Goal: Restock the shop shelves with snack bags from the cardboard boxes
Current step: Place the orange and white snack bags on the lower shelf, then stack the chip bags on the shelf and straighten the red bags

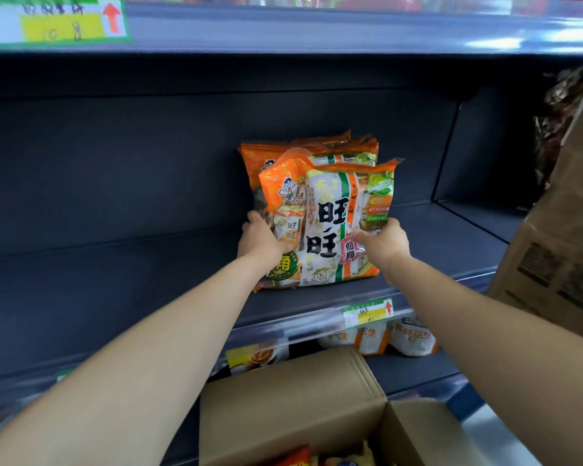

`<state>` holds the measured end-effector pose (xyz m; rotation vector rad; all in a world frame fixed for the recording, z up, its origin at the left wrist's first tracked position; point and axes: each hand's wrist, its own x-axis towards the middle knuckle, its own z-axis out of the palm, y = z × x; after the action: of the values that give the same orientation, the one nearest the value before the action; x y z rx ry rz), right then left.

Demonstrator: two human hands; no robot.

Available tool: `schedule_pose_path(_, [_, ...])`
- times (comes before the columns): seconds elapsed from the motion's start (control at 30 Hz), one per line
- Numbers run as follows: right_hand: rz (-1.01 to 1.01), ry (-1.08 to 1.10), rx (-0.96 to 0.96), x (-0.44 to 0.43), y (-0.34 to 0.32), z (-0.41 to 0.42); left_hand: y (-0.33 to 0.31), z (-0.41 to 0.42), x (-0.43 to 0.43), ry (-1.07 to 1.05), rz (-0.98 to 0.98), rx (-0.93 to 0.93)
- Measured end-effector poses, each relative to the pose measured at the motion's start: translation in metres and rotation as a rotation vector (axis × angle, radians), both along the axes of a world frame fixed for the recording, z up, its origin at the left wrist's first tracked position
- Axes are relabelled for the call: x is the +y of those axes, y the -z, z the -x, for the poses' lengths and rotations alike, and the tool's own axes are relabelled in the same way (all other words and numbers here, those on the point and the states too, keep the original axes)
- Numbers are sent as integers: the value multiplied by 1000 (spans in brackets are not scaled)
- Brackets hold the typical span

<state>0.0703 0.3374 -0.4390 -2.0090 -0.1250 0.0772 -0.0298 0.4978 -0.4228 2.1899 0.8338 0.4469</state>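
We are finding the front bag (327, 223) standing upright near the front edge of the shelf (115, 280), its long axis vertical, with the rear bags (283, 153) directly behind it and apparently touching. Both hands are clamping it at its lower half: the left hand (261, 240) is curling round its left edge, the right hand (384, 242) is pinching its right edge. The bag is sitting squarely between them, neither hand nearer. We are judging that pushing it back comes next; the box (293, 398) is sitting open below.
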Motion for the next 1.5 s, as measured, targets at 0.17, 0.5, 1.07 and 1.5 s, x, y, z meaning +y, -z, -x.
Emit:
schedule_pose_path(0.17, [80,87,-129,-4,-7,19,-6,21,-7,-27,-50,-38])
schedule_pose_path(0.5, [199,-472,-178,-18,26,103,19,98,-47,303,-189,25])
schedule_pose_path(1.07, [1142,-1134,183,-31,190,157,222,178,-33,441,-17,874])
schedule_pose_path(1.5, [1306,-1248,402,-66,236,152,266,150,-56,502,219,927])
